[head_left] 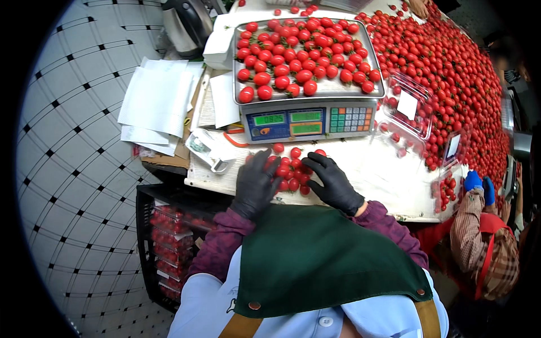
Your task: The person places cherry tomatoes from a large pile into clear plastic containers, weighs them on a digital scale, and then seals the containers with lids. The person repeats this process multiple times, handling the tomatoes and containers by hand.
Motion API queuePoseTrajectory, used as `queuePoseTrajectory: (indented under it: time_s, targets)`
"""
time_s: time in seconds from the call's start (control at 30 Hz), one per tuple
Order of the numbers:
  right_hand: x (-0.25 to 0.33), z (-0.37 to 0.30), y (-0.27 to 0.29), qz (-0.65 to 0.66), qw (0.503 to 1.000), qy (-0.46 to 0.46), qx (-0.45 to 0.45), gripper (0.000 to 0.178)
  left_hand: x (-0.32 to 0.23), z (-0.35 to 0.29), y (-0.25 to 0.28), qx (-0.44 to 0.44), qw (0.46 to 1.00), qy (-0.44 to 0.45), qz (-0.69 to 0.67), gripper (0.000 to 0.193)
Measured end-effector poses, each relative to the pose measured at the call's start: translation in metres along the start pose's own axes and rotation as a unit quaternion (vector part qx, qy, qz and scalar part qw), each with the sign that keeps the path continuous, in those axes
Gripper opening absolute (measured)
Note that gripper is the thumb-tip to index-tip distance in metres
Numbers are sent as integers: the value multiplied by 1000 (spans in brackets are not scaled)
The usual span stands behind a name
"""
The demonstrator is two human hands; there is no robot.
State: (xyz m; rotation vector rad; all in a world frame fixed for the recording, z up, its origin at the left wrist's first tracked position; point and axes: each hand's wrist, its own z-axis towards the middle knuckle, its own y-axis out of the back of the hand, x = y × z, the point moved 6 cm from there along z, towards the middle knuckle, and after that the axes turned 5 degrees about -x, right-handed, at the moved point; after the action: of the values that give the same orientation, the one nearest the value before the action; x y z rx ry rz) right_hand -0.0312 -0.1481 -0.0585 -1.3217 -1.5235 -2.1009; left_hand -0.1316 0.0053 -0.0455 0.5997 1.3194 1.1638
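A small heap of red cherry tomatoes (291, 173) lies on the white table just in front of the scale. My left hand (256, 185), in a black glove, rests against the heap's left side, its fingers stretched out over the nearest tomatoes. On the right side my right hand (332, 183), gloved the same way, arches with fingers apart and the tips at the heap's edge. Neither hand grips a tomato that I can see; the fingers hide part of the heap. Beyond them stands a digital scale (309, 127), its metal tray (242, 110) loaded with tomatoes.
A large spread of tomatoes (445, 79) covers the table's right, with clear plastic boxes (420, 132) at its edge. A label printer (211, 151), paper sheets (155, 98) and a kettle (189, 25) stand left. Below is a black crate (143, 225) of packed boxes. A blue-gloved co-worker (473, 236) works at right.
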Motion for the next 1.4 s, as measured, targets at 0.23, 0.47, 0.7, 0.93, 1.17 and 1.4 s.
queuePoseTrajectory:
  time_s: [0.23,0.47,0.7,0.93,1.17,1.4]
  targets:
    - [1,0,27,6,998,-12,-57,59,131,100,45,-84,985,86,120,9]
    - [-94,-95,170,-188,859,-182,-439,34,185,118,-14,101,965,121,210,13]
    - [-172,-206,154,121,757,-515,-384,31,189,122,-22,106,975,118,155,20]
    - [-154,-198,131,208,771,-471,-375,20,188,120,-20,82,974,152,149,18]
    - [-142,-201,106,289,773,-453,-338,24,230,114,-27,72,962,262,30,18]
    - [-126,-201,89,283,783,-467,-300,23,209,117,-25,92,969,202,108,18]
